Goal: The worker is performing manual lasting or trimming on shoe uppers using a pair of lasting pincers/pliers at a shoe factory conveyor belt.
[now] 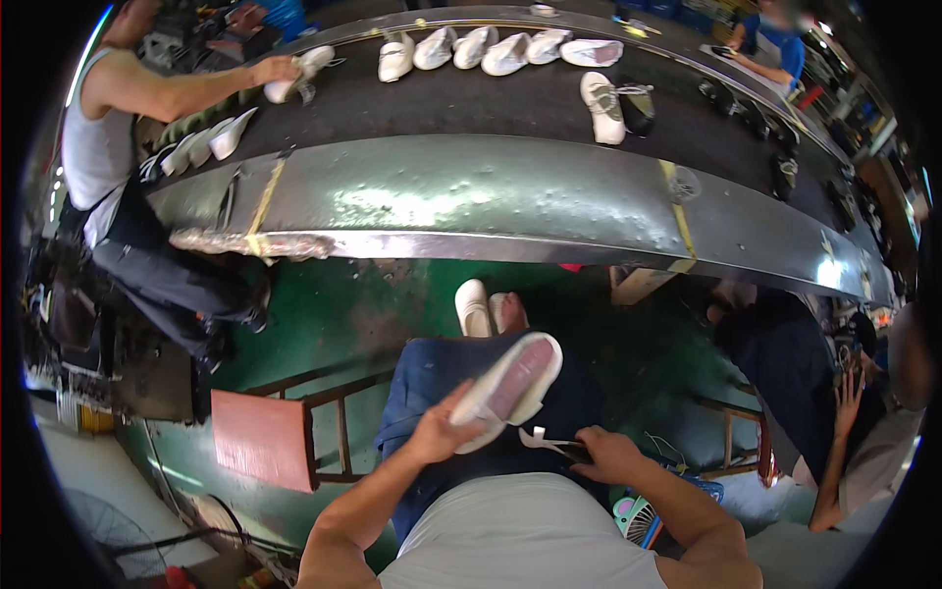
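Note:
My left hand (446, 422) is closed around the side of a white shoe (530, 378) held above my lap. The shoe's opening faces up and shows a pinkish insole; its rounded end points away to the right. Lower right of the shoe, my right hand (599, 455) is closed on a thin whitish strip (540, 441). Something dark lies against the fingers there, too small to name. Whether the strip joins the shoe I cannot tell.
Ahead runs a metal-edged bench (432, 191) with a dark belt carrying a row of white shoes (505, 55). At left a person (108, 147) handles a shoe. Another person (834, 393) sits at right. A reddish stool (263, 437) stands left; a small fan (640, 518) is behind my right arm.

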### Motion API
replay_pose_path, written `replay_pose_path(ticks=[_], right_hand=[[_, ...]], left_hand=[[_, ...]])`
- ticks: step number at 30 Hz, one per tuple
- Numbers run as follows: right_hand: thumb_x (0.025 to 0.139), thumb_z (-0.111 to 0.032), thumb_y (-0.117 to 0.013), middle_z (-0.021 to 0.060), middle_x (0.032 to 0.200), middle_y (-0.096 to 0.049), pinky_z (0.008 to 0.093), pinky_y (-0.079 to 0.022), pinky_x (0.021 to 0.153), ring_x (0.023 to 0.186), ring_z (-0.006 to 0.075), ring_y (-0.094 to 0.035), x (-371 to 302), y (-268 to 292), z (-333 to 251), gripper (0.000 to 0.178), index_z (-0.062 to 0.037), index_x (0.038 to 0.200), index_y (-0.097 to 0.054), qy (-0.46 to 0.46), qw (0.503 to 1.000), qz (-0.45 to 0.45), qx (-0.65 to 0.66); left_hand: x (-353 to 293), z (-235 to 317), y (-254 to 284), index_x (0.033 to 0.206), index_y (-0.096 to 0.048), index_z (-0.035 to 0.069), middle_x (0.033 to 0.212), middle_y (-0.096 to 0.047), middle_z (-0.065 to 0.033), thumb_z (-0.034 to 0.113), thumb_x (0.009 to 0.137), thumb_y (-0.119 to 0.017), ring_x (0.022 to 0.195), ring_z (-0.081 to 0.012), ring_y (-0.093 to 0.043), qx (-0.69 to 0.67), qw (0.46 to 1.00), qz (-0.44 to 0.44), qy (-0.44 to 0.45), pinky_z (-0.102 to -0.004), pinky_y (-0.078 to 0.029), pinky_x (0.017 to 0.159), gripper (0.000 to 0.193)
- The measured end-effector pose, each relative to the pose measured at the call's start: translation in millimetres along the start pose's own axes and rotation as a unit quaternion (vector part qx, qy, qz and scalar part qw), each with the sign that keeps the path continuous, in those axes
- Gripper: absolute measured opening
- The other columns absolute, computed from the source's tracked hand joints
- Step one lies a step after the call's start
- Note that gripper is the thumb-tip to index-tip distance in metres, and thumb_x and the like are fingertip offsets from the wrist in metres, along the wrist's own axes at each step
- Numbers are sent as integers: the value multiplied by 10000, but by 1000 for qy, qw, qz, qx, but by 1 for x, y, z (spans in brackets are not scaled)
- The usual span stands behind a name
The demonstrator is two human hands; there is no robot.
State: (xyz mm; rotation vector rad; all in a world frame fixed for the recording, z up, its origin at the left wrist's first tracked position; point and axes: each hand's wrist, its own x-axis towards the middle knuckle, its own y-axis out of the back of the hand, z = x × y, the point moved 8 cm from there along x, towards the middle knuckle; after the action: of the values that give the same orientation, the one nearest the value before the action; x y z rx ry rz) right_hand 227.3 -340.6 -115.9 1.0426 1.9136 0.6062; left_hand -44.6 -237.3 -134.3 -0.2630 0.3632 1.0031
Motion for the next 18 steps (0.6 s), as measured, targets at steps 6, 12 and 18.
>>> replay_pose_path(ticks=[6, 12, 18], right_hand=[[707, -333, -859, 134, 1008, -699, 359, -535, 825, 926, 242, -678, -12, 4, 36, 582, -16, 1133, -621, -40, 982, -81, 166], [838, -231, -737, 63, 946, -658, 281, -515, 752, 854, 136, -635, -21, -16, 43, 386, -6, 1130, -622, -82, 821, -111, 555], [969, -187, -601, 91, 1008, -677, 287, -519, 752, 821, 174, -648, -10, -1, 14, 266, 5, 1151, -616, -72, 750, -26, 657]], left_hand=[[-10, 49, -40, 1503, -379, 15, 1436, -441, -349, 452, 858, -728, 1331, -450, -468, 545, 825, 43, -141, -425, -367, 1137, 853], [103, 41, -70, 1499, -329, -50, 1367, -523, -342, 586, 837, -673, 1283, -447, -521, 374, 923, -87, 17, -437, -409, 1092, 980], [129, 46, -48, 1444, -459, 2, 1263, -624, -115, 275, 931, -718, 1124, -199, -601, 46, 997, -64, -27, -337, -485, 989, 637]])
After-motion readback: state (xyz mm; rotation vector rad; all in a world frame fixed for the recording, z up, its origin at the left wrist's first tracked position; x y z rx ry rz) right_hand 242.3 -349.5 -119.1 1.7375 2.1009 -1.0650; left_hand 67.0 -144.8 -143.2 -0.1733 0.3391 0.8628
